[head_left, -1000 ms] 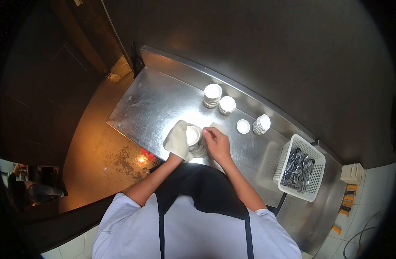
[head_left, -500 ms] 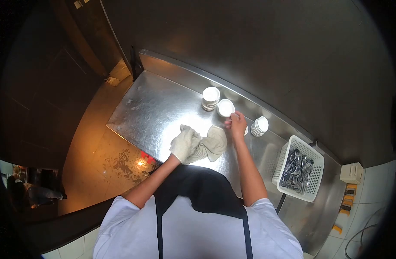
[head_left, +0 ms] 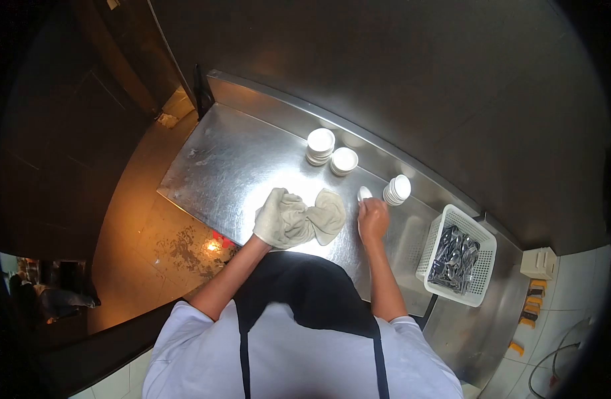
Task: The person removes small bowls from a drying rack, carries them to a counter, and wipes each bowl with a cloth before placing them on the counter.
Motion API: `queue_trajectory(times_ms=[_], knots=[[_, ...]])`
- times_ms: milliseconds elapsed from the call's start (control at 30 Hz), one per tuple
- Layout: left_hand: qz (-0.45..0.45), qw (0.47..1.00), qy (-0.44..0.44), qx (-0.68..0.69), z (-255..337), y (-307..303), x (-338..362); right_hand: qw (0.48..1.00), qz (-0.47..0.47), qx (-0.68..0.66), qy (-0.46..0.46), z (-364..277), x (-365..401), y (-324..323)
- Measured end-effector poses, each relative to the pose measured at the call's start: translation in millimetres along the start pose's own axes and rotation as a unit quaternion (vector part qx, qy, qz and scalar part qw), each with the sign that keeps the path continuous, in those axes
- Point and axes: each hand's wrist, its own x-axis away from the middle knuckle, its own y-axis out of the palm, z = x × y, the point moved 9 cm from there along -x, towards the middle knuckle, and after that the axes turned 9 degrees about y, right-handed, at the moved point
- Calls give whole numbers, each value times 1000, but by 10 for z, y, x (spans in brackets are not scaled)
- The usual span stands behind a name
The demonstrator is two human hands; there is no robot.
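My left hand (head_left: 271, 223), covered by a pale glove or a fold of cloth, is closed on a beige-grey cloth (head_left: 326, 218) bunched over the steel counter. My right hand (head_left: 374, 219) pinches a small white bowl (head_left: 364, 193), which shows tilted beyond the fingertips. Left of this hand, toward the back edge, stand a taller stack of white bowls (head_left: 320, 144) and a shorter stack (head_left: 344, 161). Just to its right leans another stack of white bowls (head_left: 399, 189). The fingers of my left hand are mostly hidden.
A white perforated basket (head_left: 487, 269) with spoons and other cutlery (head_left: 454, 259) stands on the right of the steel counter (head_left: 219, 163). A raised ledge (head_left: 272, 96) runs along the back. At far right are a pale box (head_left: 538, 264) and yellow-and-black items (head_left: 533, 306).
My right hand has moved from the shorter bowl stack, right and toward me, to the small bowl it now grips. My left hand stays at the cloth, whose folds have shifted slightly.
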Motion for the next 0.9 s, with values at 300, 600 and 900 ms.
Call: queue_trajectory(times_ms=[300,600,900], knots=[[-103,983,44,146,149,192,51,965,-159,-203,-52,-1266,78,-202],[22,979,131,156,608,-517,-2,939,-310,-23,-146,-1150,939,490],[-66,973,54,216,280,-141,-70,903,-148,-262,-308,-2193,479,-539]])
